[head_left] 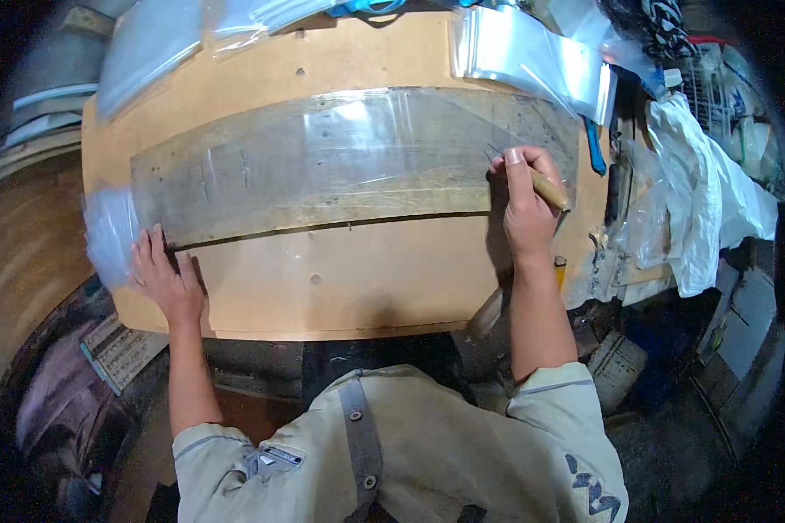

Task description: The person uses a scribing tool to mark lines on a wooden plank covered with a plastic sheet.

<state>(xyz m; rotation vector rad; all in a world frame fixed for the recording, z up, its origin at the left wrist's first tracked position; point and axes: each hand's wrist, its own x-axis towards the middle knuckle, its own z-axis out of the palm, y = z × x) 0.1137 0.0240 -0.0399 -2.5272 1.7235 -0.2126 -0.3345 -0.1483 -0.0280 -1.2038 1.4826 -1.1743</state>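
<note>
A long, worn wooden board lies across the table, with clear plastic film spread over it. The film shines under the light and reaches toward the board's right end. My left hand rests flat with fingers spread at the board's lower left corner, touching the edge of a bunch of clear plastic. In my right hand is a wooden-handled awl, gripped between thumb and fingers. Its thin metal tip points up and left over the film near the board's right end; whether it touches cannot be told.
The tan tabletop has its near edge just in front of me. Stacked clear plastic sheets lie at the far left, and a plastic bundle at the far right. A blue handle and white sacking are on the right.
</note>
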